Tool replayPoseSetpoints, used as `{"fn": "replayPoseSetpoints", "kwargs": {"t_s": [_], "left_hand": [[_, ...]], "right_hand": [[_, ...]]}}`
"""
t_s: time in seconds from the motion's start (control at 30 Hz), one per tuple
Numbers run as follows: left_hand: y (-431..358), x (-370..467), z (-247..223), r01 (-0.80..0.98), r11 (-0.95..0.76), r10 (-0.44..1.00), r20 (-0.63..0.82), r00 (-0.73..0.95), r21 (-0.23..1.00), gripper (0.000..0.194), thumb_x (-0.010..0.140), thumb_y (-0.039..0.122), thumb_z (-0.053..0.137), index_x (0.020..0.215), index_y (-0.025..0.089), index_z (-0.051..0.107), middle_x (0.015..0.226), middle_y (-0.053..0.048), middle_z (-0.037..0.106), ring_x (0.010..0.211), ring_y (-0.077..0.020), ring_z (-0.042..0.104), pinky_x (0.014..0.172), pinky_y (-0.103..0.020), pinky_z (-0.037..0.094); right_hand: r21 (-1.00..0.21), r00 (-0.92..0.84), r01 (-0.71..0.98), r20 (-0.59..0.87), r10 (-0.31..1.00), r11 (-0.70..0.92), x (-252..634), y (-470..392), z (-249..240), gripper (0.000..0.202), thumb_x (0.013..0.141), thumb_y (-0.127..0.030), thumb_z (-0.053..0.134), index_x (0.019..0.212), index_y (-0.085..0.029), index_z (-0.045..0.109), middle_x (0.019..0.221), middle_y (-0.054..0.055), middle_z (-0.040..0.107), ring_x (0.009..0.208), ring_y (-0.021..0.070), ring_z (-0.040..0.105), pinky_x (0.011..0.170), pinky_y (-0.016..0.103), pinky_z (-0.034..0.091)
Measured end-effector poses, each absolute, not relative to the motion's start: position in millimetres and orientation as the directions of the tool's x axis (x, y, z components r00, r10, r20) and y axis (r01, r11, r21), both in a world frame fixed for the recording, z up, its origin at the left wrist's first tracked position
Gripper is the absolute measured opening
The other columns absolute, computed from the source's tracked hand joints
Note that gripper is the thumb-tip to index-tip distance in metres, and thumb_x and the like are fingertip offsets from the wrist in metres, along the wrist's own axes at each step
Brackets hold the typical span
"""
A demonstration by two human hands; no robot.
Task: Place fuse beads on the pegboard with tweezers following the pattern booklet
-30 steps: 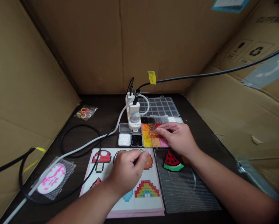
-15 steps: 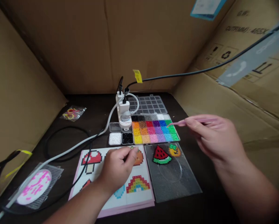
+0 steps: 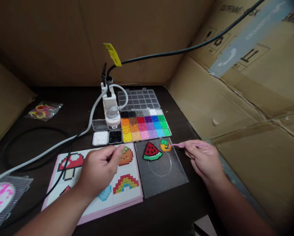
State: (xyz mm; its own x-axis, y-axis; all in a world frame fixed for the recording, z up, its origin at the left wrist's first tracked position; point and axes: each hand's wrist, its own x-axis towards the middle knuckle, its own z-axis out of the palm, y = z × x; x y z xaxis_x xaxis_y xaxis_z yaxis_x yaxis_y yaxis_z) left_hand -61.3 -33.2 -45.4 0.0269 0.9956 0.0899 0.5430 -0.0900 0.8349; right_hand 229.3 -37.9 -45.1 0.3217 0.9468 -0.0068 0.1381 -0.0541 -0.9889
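In my right hand pink tweezers are pinched, tips pointing left. They reach the right edge of a small orange bead figure with a green top; I cannot tell whether a bead is between the tips. That figure sits on a clear pegboard beside a bead watermelon slice. My left hand rests closed on the printed pattern sheet, thumb against the index finger. Whatever those fingers hold, if anything, is hidden. Part of the printed orange fruit shows past the left thumb.
Behind the pegboard lies a bead tray of many colours, with small boxes of white beads and black beads. A power strip trails cables across the left. Another pegboard and a plastic packet lie there. Cardboard walls surround the table.
My right hand has brought the tweezers from above the bead tray's blue compartments toward me, to the orange bead figure. My left hand stays on the sheet. The view has turned right.
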Motion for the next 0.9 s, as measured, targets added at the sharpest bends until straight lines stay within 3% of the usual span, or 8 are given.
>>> {"fn": "replayPoseSetpoints", "kwargs": {"t_s": [0.13,0.27,0.4,0.9], "left_hand": [[-33,-61,-46,0.553,-0.101,0.994,0.105,0.025,0.827,0.046,0.086,0.038,0.052,0.046,0.018,0.045,0.037,0.006,0.042,0.036,-0.0066,0.039,0.041,-0.019,0.034],[-32,-62,-45,0.556,-0.08,0.997,0.078,0.028,0.828,0.045,0.086,0.038,0.052,0.047,0.018,0.046,0.036,0.006,0.041,0.035,-0.0065,0.038,0.039,-0.018,0.034],[-32,-62,-44,0.563,-0.09,0.996,0.085,0.035,0.822,0.046,0.086,0.038,0.052,0.045,0.018,0.046,0.036,0.005,0.042,0.035,-0.0069,0.039,0.04,-0.019,0.034],[-32,-61,-44,0.573,-0.095,0.995,0.088,0.04,0.814,0.045,0.086,0.037,0.052,0.046,0.018,0.045,0.037,0.005,0.042,0.036,-0.0073,0.04,0.041,-0.019,0.035]], "right_hand": [[-0.977,0.307,0.204,0.007,0.952,-0.059,231,-39,-51,0.018,0.071,-0.037,0.073,0.07,-0.019,0.073,0.074,0.009,0.074,0.057,0.015,0.062,0.05,0.026,0.046],[-0.961,0.275,0.277,0.059,0.96,-0.02,234,-40,-57,0.013,0.074,-0.035,0.073,0.073,-0.022,0.074,0.075,0.006,0.075,0.07,0.0189,0.07,0.066,0.031,0.055],[-0.941,0.273,0.337,0.081,0.959,-0.016,234,-40,-57,0.014,0.075,-0.036,0.072,0.073,-0.022,0.073,0.075,0.006,0.075,0.073,0.0207,0.071,0.073,0.034,0.057],[-0.937,0.273,0.347,0.072,0.959,-0.028,233,-39,-55,0.015,0.073,-0.035,0.072,0.073,-0.021,0.073,0.076,0.006,0.075,0.073,0.0212,0.072,0.074,0.034,0.058]]}}
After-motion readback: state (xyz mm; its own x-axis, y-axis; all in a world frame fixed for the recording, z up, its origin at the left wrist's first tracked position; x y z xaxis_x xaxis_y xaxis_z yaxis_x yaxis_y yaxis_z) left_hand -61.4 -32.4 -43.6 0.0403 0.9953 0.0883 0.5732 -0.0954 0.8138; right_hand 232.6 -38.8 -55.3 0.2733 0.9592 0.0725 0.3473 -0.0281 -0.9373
